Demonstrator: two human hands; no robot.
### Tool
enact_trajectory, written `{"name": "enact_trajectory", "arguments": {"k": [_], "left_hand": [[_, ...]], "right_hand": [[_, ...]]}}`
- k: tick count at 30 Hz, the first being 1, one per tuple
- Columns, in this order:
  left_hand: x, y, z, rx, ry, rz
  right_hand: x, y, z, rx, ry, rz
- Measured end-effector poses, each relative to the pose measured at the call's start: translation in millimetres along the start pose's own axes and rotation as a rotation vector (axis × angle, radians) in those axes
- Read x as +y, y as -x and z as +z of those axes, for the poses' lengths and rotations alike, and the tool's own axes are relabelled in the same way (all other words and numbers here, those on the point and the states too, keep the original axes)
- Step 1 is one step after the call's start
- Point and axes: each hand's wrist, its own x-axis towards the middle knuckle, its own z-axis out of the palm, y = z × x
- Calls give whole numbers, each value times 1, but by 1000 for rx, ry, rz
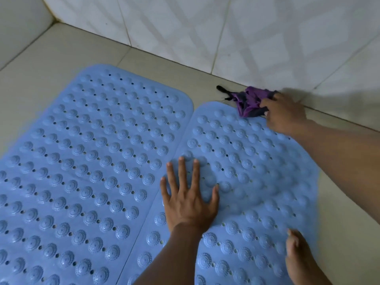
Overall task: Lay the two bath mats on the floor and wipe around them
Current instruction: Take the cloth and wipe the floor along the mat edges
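Note:
Two blue bath mats with raised bumps and small holes lie flat side by side on the tiled floor. The left mat (82, 161) fills the left half of the view. The right mat (257, 171) touches its edge. My left hand (189, 200) rests palm down with fingers spread on the right mat near the seam. My right hand (283, 116) reaches to the far end of the right mat and grips a crumpled purple cloth (248, 102) that lies on the floor against the mat's far edge.
A white tiled wall (205, 27) runs along the far side, meeting the beige floor tiles (51, 58) just behind the cloth. A bare foot (298, 260) stands on the right mat at the lower right. A narrow strip of floor shows right of that mat.

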Motion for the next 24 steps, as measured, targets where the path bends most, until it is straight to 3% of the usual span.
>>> {"name": "enact_trajectory", "arguments": {"k": [5,12,17,21,24], "left_hand": [[0,0,-5,-19,-8,10],[0,1,-4,25,-10,23],[0,2,-2,68,-24,27],[0,1,-2,83,-45,25],[-2,1,0,110,-37,32]], "right_hand": [[53,47,17,-41,-60,292],[88,104,25,-110,-93,508],[85,157,40,-53,-235,591],[70,191,46,-30,-188,617],[76,197,47,205,-110,502]]}}
